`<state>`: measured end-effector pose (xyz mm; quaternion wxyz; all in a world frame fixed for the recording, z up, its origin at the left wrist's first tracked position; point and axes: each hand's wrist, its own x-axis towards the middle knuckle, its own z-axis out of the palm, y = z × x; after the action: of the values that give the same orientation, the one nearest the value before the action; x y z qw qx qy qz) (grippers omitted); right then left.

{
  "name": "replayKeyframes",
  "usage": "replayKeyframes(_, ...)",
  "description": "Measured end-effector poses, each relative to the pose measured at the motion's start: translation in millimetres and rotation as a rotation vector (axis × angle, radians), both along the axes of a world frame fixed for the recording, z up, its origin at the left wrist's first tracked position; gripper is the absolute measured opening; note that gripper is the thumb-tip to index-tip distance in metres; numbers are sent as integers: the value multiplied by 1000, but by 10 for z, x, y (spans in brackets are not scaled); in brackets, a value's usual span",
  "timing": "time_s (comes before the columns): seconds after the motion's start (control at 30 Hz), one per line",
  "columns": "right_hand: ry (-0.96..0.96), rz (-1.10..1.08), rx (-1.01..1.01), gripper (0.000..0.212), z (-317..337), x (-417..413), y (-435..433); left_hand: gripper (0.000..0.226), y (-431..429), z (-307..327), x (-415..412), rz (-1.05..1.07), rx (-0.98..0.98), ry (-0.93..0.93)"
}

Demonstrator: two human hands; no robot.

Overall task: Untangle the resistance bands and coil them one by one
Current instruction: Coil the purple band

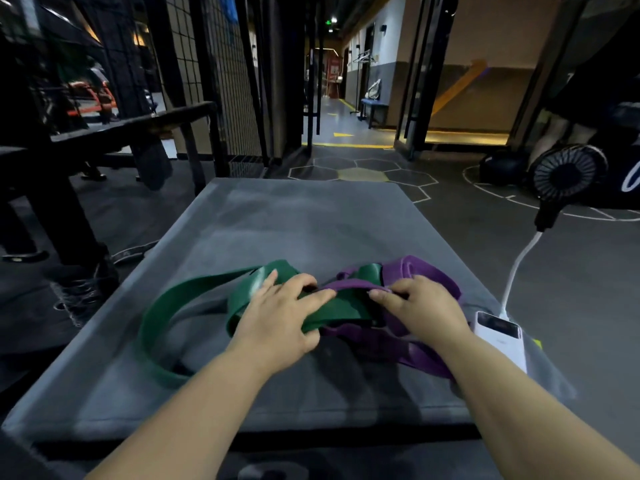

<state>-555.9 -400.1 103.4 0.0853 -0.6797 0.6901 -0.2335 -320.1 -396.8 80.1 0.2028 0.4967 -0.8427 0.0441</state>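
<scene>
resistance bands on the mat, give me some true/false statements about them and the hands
1. The green band and the purple band lie tangled together on the grey mat. True.
2. The left hand holds the purple band. False: it holds the green band.
3. The right hand hovers clear of both bands. False: its fingers pinch a strand of the purple band.
4. A white power bank lies at the mat's right edge. True.
5. Both bands are already coiled. False: the green band sprawls in a loose loop to the left, and the two cross each other under the hands.
</scene>
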Motion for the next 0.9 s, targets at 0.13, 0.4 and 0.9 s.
replayKeyframes(0.13, -10, -27, 22, 52, 75, 15, -40, 71, -59, 95, 108, -32, 1, 7)
replayKeyframes(0.4, -92, -222, 22, 53, 225, -172, -92, 32, -12, 600, 649, 418, -130, 323)
replayKeyframes(0.9, -243, -222, 40, 49, 440, 0, -42, 30, 64, 785, 749, 521, -91, 774)
